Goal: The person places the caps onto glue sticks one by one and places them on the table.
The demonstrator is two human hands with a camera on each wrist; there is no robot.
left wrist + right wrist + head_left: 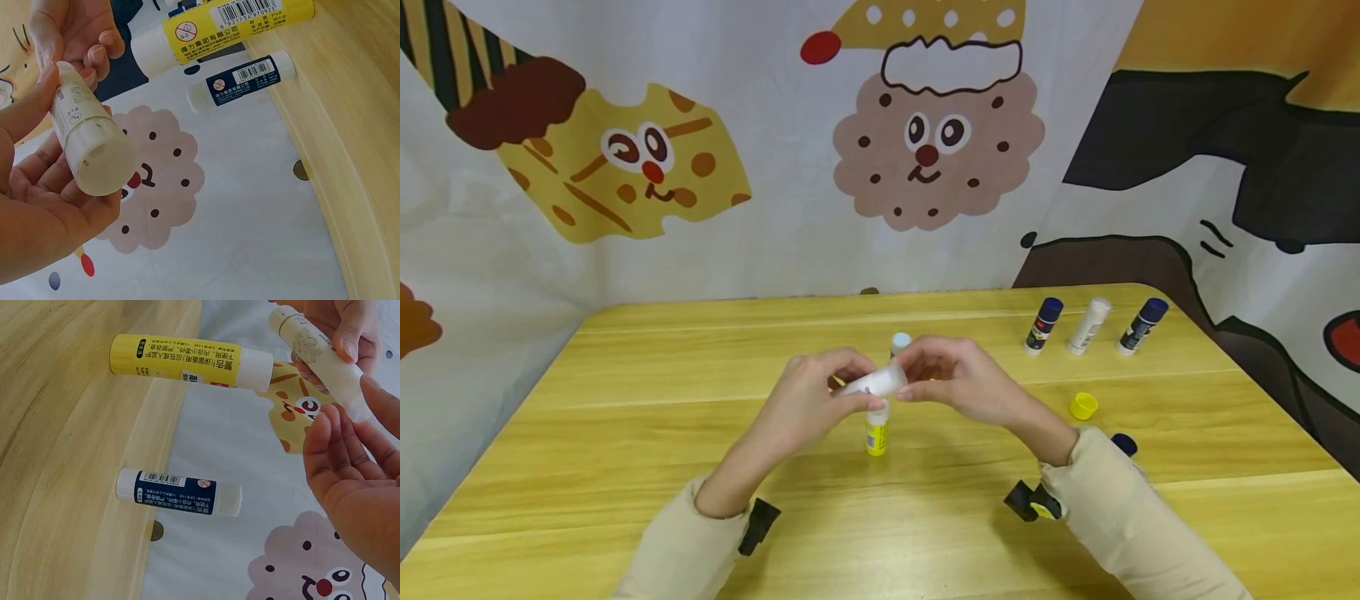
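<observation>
My left hand (805,404) grips a white glue stick (880,382), held tilted above the table. Thumb and fingers of my right hand (962,383) pinch its other end. A round translucent end of this stick shows large in the left wrist view. Just below the hands stands a yellow-labelled glue stick (877,435) with its white top bare of a coloured cap. Behind it is a smaller navy-labelled glue stick (178,493), upright on the table and mostly covered by my right hand in the head view.
At the table's back right stand a navy-capped glue stick (1044,326), a white one (1089,326) and another navy-capped one (1143,326). A yellow cap (1083,406) lies nearer, with a navy cap (1124,444) beside my right sleeve. A printed curtain (775,258) hangs behind the table.
</observation>
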